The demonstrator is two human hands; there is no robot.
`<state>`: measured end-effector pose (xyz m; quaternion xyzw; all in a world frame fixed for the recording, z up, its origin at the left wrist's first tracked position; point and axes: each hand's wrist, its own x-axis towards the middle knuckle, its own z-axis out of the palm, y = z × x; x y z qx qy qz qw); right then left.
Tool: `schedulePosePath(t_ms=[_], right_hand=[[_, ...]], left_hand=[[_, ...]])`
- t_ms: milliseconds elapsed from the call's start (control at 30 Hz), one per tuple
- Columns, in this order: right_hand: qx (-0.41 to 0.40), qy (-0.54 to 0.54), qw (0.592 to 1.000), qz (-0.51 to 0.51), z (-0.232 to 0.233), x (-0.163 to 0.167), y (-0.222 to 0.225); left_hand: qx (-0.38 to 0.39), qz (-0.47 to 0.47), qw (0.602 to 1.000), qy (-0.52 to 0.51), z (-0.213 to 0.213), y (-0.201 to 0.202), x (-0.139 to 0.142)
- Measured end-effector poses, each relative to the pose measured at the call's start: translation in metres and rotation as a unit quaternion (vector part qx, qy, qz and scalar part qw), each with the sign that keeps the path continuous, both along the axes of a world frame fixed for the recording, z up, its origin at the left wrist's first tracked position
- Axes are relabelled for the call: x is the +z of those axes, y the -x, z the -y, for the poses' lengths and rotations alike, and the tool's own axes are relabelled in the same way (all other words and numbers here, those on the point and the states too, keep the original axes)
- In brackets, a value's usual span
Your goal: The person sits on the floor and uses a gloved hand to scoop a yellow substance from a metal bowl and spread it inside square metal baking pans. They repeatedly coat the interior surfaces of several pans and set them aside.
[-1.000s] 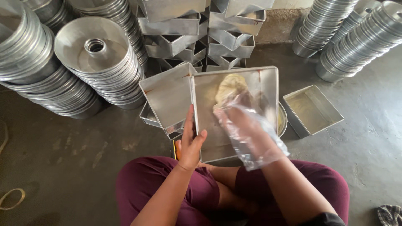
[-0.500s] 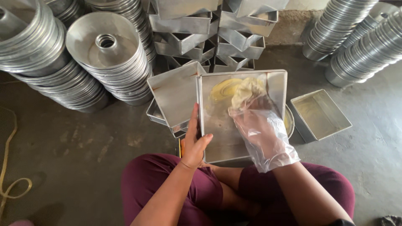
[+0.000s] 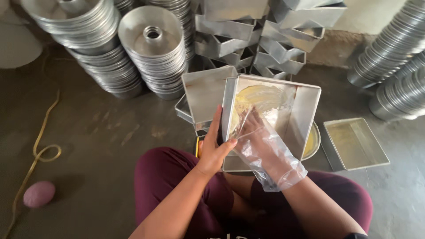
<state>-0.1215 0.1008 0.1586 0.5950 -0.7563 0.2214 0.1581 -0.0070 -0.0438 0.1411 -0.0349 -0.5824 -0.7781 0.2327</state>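
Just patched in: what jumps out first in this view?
Centre frame, the right hand in a clear plastic glove smears yellow grease inside a square metal pan, which the bare left hand grips by its near wall. Behind them, stacks of round ring pans and piled rectangular tins fill the floor.

Seated cross-legged on the concrete floor [image 3: 97, 146], I grip the near-left edge of a square metal baking tin [image 3: 305, 110] with my bare left hand [image 3: 214, 148], tilting it toward me. My right hand [image 3: 261, 141], inside a clear plastic glove [image 3: 276, 163], presses against the tin's inner base, where yellow grease [image 3: 259, 99] is smeared. A second square tin [image 3: 206, 90] sits just behind to the left, a greased one [image 3: 356, 144] lies flat at right. Stacks of round tube pans [image 3: 152, 48] rise behind.
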Motion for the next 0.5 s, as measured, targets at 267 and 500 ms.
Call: schedulePosePath(t_ms=[267, 500], right_hand=[[-0.177, -0.087, 0.967, -0.164, 0.010, 0.025, 0.044], [-0.001, -0.083, 0.995, -0.053, 0.038, 0.026, 0.038]], left_hand=[[0.029, 0.008, 0.998, 0.060, -0.008, 0.015, 0.008], [0.062, 0.058, 0.996, -0.031, 0.026, 0.039, -0.021]])
